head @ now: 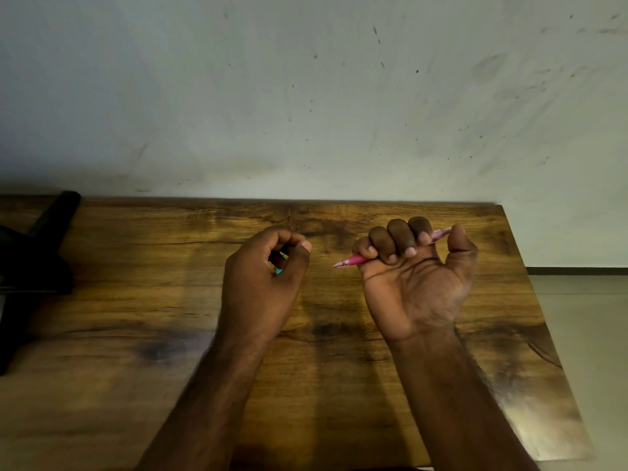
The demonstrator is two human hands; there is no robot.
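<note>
Your right hand point(416, 277) curls tight round pink pen point(353, 259), tip poking out left. Your left hand point(263, 266) pinches small teal bit point(280, 261), maybe cap. Cap looks off; the two parts not yet joined.

Hands: two, left hand point(268, 263), right hand point(416, 273)
Pink pen point(353, 259): one
Teal piece point(280, 263): one
Desk point(136, 300): one
Black stand point(37, 253): one, far left
</note>
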